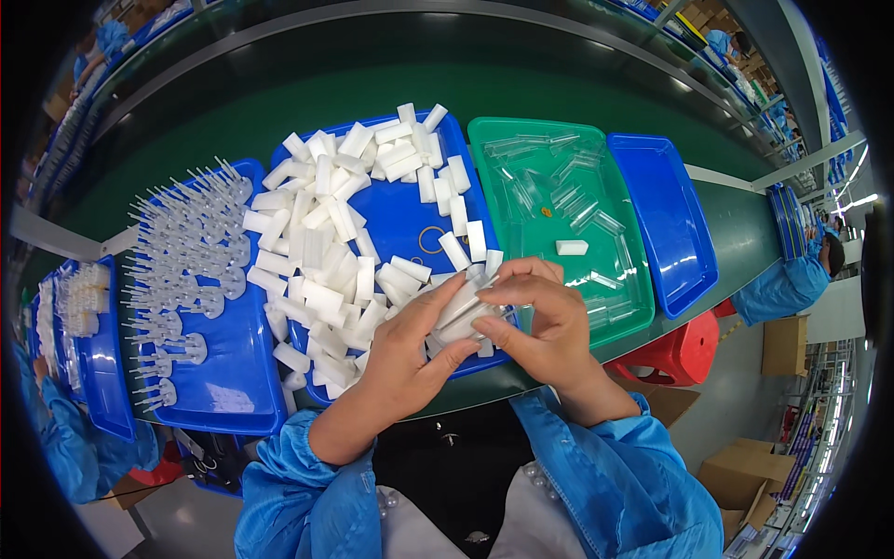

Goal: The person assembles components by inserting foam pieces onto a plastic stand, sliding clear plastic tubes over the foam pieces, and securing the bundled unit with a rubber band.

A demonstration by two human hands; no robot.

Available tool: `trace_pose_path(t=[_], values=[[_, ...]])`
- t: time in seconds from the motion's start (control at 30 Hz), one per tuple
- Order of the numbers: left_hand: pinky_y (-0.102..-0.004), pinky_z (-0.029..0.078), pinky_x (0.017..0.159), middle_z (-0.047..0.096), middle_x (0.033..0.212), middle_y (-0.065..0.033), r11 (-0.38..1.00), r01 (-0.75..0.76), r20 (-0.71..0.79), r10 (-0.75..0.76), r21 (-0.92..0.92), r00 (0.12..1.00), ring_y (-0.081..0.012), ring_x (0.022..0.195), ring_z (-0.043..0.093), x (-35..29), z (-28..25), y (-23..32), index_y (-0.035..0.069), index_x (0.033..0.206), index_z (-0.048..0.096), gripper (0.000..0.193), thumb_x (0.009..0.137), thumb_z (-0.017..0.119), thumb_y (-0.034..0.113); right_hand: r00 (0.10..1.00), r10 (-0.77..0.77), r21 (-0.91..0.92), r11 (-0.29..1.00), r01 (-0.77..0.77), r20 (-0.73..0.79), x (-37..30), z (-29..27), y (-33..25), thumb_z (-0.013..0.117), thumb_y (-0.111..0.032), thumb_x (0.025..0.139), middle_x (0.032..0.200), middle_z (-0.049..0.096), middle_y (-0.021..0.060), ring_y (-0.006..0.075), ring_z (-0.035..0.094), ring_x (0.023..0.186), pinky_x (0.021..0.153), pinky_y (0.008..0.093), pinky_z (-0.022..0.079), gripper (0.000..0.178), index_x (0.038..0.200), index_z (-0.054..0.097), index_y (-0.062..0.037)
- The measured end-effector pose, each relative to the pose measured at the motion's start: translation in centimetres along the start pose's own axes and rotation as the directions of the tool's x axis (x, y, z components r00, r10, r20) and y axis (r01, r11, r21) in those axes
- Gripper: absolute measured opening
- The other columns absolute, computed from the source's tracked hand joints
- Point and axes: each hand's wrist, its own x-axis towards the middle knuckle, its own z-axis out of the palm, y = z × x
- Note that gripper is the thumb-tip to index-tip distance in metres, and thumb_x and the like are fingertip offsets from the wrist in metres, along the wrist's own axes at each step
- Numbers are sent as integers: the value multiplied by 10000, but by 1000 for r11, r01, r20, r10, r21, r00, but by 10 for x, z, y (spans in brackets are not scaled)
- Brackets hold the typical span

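My left hand [403, 349] and my right hand [549, 321] are close together over the near edge of a blue tray [396, 210]. Between them, the fingers of both are closed on white foam blocks [461, 309], with what looks like a clear plastic sleeve. How many pieces are held is partly hidden by the fingers. Loose white foam blocks [321, 247] are heaped in the tray under my hands, mostly on its left and far sides. A green tray [521, 298] to the right holds clear plastic sleeves [577, 205] and one white block [571, 248].
Further left, a blue tray [228, 391] carries clear parts with upright stems [191, 233]. A shallow blue tray [663, 219] lies at the right, beyond the green one. Red stools [680, 352] stand below the bench. Co-workers in blue sleeves [792, 279] sit at both sides.
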Motion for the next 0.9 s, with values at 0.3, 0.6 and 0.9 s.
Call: trace_pose_path(t=[0.3,0.6,0.9], values=[[-307,313,999,375,1353,-180,784,104,-48,-168,-612,985,-213,1242,376,-1,9,-7,-43,1367,266,525,926,485,140,964,-248,-335,920,204,-93,5,16,-18,784,-361,601,1356,356,122,333,357,1219,917,463,230,874,1311,365,-68],[-394,419,951,440,1279,-155,485,247,204,-142,-839,969,-259,1160,484,0,5,-8,-31,1331,308,742,872,458,533,952,12,117,992,-50,305,10,8,-17,755,-162,570,1283,446,89,281,403,1203,943,392,290,656,1172,500,-102],[-281,481,808,534,1063,-69,371,376,302,-242,-849,922,-155,979,555,-8,11,7,30,1177,464,486,743,683,14,906,-80,-233,954,191,416,6,19,-38,798,-230,560,1368,363,124,334,358,1227,917,429,278,794,1267,451,-127]])
